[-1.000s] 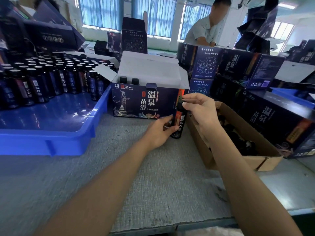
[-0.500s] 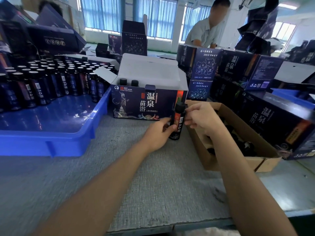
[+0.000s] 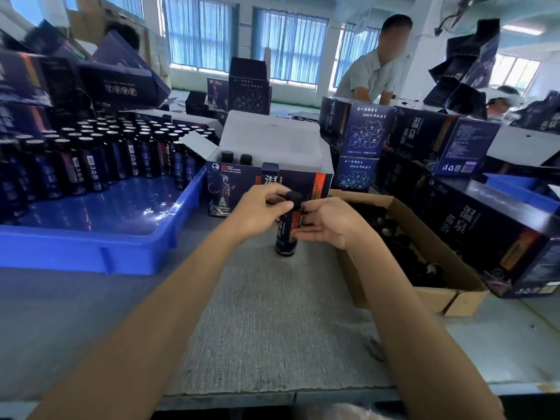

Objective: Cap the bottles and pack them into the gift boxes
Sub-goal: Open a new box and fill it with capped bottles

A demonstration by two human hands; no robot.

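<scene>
At nine o'clock on the bench [image 3: 272, 322] sits the blue tray [image 3: 91, 250], its far half packed with upright waiting bottles [image 3: 91, 159] whose tops glint pale. They look uncapped, though the blur leaves that unsure.

Moving toward the middle, the left hand [image 3: 260, 209] has its grip pinched around the black cap [image 3: 294, 197]. The cap sits on the bottle [image 3: 286, 237], which stands upright on the bench with its long axis vertical. The right hand [image 3: 331, 222] comes in from three o'clock and its grip grasps the bottle's body, thumb high and fingers along the label.

The capping looks close to done. The open gift box [image 3: 236, 189] lies at twelve o'clock from the bottle, just behind it and apart, with two capped bottles showing in its left end. So the coming move is probably a lift straight up, then away from the body and down into a free slot. The right hand already has the body and is better placed for that.

At three o'clock, the cardboard carton [image 3: 424, 298] holds dark round pieces, likely caps.
</scene>
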